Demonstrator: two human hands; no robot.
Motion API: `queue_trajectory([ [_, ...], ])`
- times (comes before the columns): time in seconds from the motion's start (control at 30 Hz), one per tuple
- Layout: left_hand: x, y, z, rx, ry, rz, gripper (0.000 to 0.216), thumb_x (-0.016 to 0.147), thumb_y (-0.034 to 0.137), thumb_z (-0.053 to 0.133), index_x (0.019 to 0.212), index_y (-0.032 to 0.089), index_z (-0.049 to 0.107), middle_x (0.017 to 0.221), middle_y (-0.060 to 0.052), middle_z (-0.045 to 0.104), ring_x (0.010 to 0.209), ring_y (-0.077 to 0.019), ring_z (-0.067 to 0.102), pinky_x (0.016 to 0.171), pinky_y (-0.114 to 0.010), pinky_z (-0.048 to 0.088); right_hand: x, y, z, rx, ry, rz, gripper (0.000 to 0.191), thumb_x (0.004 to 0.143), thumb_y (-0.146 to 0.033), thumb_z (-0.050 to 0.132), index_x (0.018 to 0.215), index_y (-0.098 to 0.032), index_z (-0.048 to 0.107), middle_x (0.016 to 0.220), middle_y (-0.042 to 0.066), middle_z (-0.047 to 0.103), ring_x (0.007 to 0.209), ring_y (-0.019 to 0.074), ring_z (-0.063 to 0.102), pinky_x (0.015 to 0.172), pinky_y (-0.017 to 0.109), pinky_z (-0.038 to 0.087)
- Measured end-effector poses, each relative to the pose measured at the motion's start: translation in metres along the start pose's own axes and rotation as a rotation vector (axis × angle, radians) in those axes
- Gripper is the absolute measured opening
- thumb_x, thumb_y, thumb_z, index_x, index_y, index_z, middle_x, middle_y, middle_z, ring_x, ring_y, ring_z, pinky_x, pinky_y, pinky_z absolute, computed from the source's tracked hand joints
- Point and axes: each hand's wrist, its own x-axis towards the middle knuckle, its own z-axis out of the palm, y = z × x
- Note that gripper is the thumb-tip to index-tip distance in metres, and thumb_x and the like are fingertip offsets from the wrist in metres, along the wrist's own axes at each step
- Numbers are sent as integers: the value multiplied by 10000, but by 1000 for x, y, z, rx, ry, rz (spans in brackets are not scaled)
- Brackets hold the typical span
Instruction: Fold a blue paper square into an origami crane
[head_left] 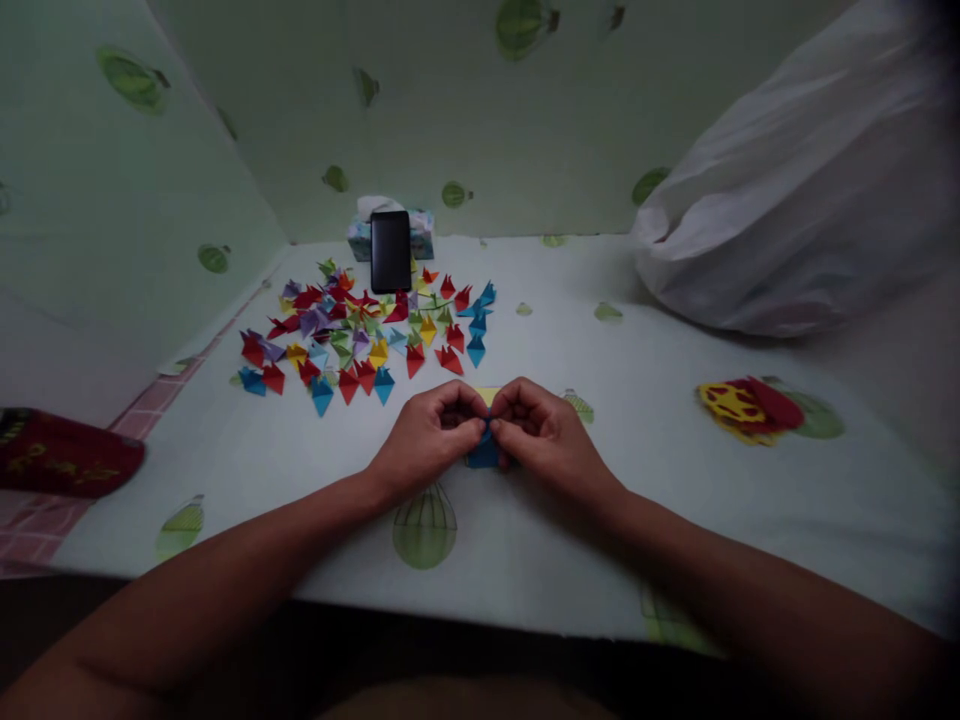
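My left hand [431,432] and my right hand [541,432] meet at the middle of the table, fingertips pinched together on a small blue folded paper piece [484,455] that rests on the surface. A yellow paper [489,395] peeks out just beyond my fingers. Behind them lies a spread of several folded paper pieces [360,330] in red, blue, yellow, purple and green.
A black phone [391,250] leans upright against a tissue box [420,235] at the back. A big white plastic bag [802,190] fills the right rear. A red and yellow packet [746,408] lies at right; a dark red pouch [64,452] at the left edge.
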Motion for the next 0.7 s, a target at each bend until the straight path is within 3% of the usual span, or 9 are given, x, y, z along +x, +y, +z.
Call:
queue_trajectory([
  [0.7,-1,6,-1,-163,-49,-69,142,765,268,678,796,147,609,740,-2,606,664,-109,551,642,-258,449,0,-1,-4,82,-36,21,51,742,-155,559,766,-201,556,481,-63,563,453,102,499,531,246,412],
])
